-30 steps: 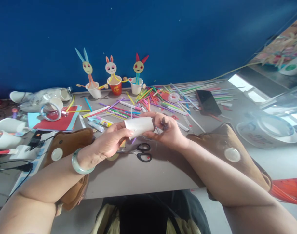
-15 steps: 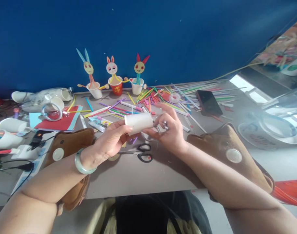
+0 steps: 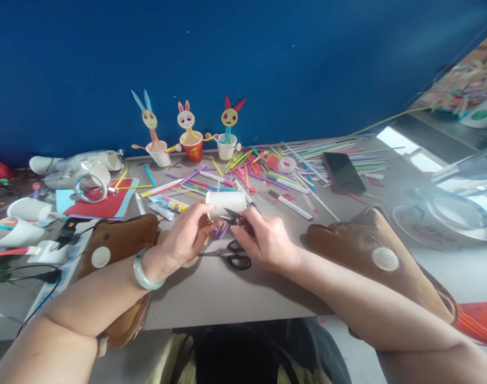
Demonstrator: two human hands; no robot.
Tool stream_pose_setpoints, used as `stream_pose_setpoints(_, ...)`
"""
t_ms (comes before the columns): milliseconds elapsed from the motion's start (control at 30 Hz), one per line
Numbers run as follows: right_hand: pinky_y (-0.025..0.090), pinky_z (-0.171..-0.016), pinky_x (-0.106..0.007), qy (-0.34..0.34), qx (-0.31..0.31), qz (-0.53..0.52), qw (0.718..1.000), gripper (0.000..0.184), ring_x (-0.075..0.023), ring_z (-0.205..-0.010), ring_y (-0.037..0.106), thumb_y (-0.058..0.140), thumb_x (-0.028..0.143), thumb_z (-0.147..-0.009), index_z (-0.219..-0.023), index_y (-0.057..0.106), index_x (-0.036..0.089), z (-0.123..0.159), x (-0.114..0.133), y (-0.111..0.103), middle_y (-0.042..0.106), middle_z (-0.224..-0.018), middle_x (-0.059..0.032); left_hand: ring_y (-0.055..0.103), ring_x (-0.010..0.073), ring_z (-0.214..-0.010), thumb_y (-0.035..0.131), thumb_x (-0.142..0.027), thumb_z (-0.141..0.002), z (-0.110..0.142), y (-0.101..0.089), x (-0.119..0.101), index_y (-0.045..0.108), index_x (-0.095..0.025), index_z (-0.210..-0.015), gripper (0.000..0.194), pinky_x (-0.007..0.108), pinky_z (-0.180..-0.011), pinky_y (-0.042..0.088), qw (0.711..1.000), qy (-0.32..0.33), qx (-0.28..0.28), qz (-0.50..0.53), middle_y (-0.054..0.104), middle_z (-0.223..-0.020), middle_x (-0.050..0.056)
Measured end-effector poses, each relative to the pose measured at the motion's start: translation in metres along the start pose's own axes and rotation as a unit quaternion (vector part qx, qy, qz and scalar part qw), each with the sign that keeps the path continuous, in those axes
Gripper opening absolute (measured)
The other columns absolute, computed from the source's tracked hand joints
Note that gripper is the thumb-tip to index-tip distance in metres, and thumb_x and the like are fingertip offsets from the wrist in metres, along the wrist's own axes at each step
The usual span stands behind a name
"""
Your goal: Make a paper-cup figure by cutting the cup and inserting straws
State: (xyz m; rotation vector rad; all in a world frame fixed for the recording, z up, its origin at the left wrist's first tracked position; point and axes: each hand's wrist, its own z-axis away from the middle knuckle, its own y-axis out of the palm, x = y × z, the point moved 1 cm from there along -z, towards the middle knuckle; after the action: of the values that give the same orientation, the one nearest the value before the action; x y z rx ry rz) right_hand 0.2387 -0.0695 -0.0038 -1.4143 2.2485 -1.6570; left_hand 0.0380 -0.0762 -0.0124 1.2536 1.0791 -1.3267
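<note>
A white paper cup (image 3: 227,200) lies sideways in my left hand (image 3: 189,232), whose fingers are closed around its left end. My right hand (image 3: 267,237) is closed on a dark pointed blade (image 3: 232,214); its handle is hidden in my fingers, so I cannot tell the exact tool. The blade's tip lies against or just in front of the cup's lower side. Below the hands, black-handled scissors (image 3: 239,262) rest on the table, partly covered by my left hand. Several purple pieces (image 3: 222,230) show beneath the cup.
Three rabbit-faced cup figures (image 3: 193,146) stand along the blue wall. Colored sticks (image 3: 251,165), markers (image 3: 293,205), a tape roll (image 3: 286,165) and a phone (image 3: 343,173) lie behind my hands. Brown cushions (image 3: 347,240) flank my arms. Colored paper (image 3: 103,200) and cups (image 3: 29,207) are left.
My right hand has turned knuckles-up and moved slightly left and down, bringing the dark blade to the cup's side. My left hand keeps its hold on the cup. The view has shifted slightly.
</note>
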Motion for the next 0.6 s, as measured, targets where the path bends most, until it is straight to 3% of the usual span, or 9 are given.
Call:
stream_pose_setpoints(100, 0.031, -0.054, -0.026, -0.002, 0.001, 0.013, 1.0, 0.032, -0.0145, -0.057, 0.056, 0.041, 0.046, -0.102, -0.091, 0.056, 0.02, -0.002, -0.003, 0.002, 0.064, -0.068, -0.0028, 0.064, 0.0287, -0.1, 0.074, -0.035, -0.076, -0.001, 0.001, -0.001, 0.066, -0.026, -0.09, 0.018, 0.038, -0.078, 0.053, 0.999, -0.02, 0.003, 0.041, 0.07, -0.099, 0.008)
stream_pose_setpoints(267, 0.033, -0.055, -0.026, 0.003, -0.017, 0.034, 0.999, 0.031, -0.0136, -0.054, 0.056, 0.045, 0.045, -0.102, -0.098, 0.06, 0.018, -0.003, -0.007, 0.001, 0.065, -0.066, -0.002, 0.062, 0.0191, -0.078, 0.068, -0.034, -0.082, -0.004, 0.018, -0.01, 0.067, -0.023, -0.087, 0.012, 0.031, -0.066, 0.05, 0.982, -0.08, 0.016, 0.171, 0.067, -0.091, 0.005)
stream_pose_setpoints(367, 0.033, -0.054, -0.025, -0.002, -0.043, 0.046, 0.998, 0.031, -0.013, -0.052, 0.055, 0.044, 0.043, -0.102, -0.1, 0.06, 0.017, -0.003, -0.008, 0.001, 0.065, -0.063, -0.001, 0.062, 0.0163, -0.078, 0.072, -0.027, -0.079, -0.003, 0.023, -0.015, 0.067, -0.019, -0.081, 0.011, 0.03, -0.073, 0.053, 0.967, -0.097, 0.019, 0.235, 0.067, -0.086, 0.003)
stream_pose_setpoints(600, 0.032, -0.053, -0.024, -0.042, -0.071, 0.086, 0.993, 0.03, -0.0123, -0.055, 0.06, 0.045, 0.041, -0.102, -0.092, 0.057, 0.017, -0.002, -0.007, -0.003, 0.067, -0.065, -0.0013, 0.064, 0.0149, -0.076, 0.076, -0.017, -0.074, 0.0, 0.024, -0.019, 0.072, -0.015, -0.08, 0.007, 0.029, -0.079, 0.054, 0.963, -0.103, 0.01, 0.251, 0.071, -0.08, 0.003)
